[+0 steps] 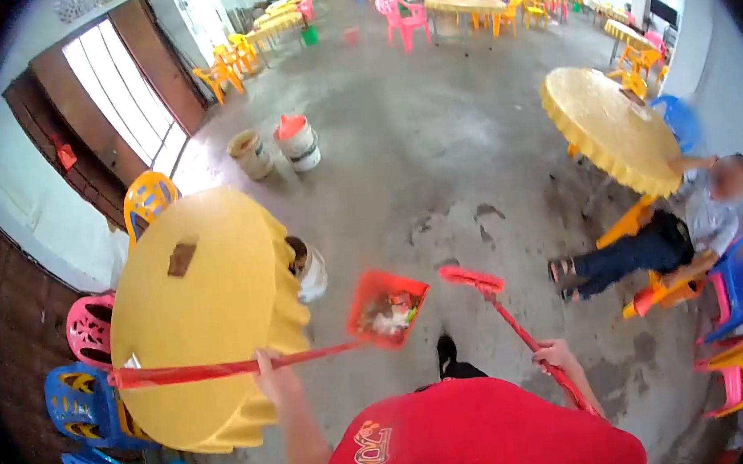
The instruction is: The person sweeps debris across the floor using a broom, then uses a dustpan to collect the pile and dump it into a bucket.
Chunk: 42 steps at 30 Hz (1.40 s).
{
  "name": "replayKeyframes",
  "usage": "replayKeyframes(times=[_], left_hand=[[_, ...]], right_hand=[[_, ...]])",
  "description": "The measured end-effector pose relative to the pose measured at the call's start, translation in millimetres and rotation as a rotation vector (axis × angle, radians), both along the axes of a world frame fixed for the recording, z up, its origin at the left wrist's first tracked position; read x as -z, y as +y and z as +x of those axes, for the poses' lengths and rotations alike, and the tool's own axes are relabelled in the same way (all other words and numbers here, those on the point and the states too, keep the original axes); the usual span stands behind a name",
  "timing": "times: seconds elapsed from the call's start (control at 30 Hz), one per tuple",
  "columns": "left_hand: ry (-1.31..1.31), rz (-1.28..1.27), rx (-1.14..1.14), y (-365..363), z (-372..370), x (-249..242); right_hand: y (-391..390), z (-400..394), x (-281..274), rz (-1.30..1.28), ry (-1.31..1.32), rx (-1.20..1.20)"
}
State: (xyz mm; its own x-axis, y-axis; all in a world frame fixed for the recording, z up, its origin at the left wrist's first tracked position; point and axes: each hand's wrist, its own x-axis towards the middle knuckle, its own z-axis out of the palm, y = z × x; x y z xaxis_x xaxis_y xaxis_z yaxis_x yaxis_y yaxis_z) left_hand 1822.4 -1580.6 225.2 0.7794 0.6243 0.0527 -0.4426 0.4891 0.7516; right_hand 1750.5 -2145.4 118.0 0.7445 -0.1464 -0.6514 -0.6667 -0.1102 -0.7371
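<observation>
My left hand (275, 377) is closed round the long red handle of a dustpan (364, 311). Its handle stretches sideways across the front of a yellow-covered round table. Inside the dustpan lies a heap of litter (392, 312), with white scraps and brownish bits. My right hand (555, 355) grips the red handle of a broom (512, 319). The broom's pinkish-red head (472, 278) is to the right of the dustpan, apart from it, over the grey floor.
The yellow-covered table (207, 292) stands close on my left, with a pink chair (92, 330) and blue chairs (84, 407) beside it. Beyond are two buckets (299, 145); a white bin (311, 275) is nearer. At right, a person (650, 245) sits by another table (607, 124).
</observation>
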Motion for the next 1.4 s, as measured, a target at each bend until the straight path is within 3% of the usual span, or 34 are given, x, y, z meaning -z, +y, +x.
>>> replayKeyframes(times=[0.1, 0.2, 0.33, 0.5, 0.63, 0.77, 0.87, 0.97, 1.17, 1.27, 1.4], left_hand=[[0.088, -0.015, -0.09, -13.2, 74.3, -22.7], [0.127, 0.062, -0.16, -16.7, 151.2, -48.6], [0.087, 0.084, -0.235, -14.2, 238.0, -74.7], [0.069, 0.068, -0.23, 25.9, 379.6, -80.3], [0.14, 0.058, -0.318, 67.0, 504.8, -92.6], [0.167, -0.027, -0.364, 122.1, 626.2, -90.9], [0.122, 0.068, -0.411, 148.9, 702.2, -108.6], [0.078, 0.092, -0.476, 170.7, 758.8, -121.9], [0.079, 0.184, -0.632, 211.0, 909.6, -146.2], [0.133, 0.345, -0.746, 240.8, 982.9, -170.2], [0.082, 0.353, -0.821, 288.8, 1099.7, -198.1]], right_hand=[[-5.4, 118.8, 4.3, 0.07, -0.041, -0.093], [-7.6, 240.1, 14.2, -0.022, -0.07, -0.209], [30.3, 376.0, -26.0, 0.013, -0.073, -0.247], [69.4, 523.1, -13.1, 0.131, -0.067, -0.169], [81.3, 623.6, 2.5, 0.083, -0.107, -0.201], [86.0, 710.6, -15.2, 0.038, -0.095, -0.097], [107.3, 779.8, -59.1, 0.018, -0.015, -0.008], [100.1, 844.8, -44.9, 0.06, 0.031, 0.039], [105.7, 1061.2, -12.1, -0.038, 0.026, -0.163], [136.0, 1158.1, -19.0, -0.002, -0.008, -0.163], [169.4, 1276.6, -43.4, -0.015, -0.048, -0.227]])
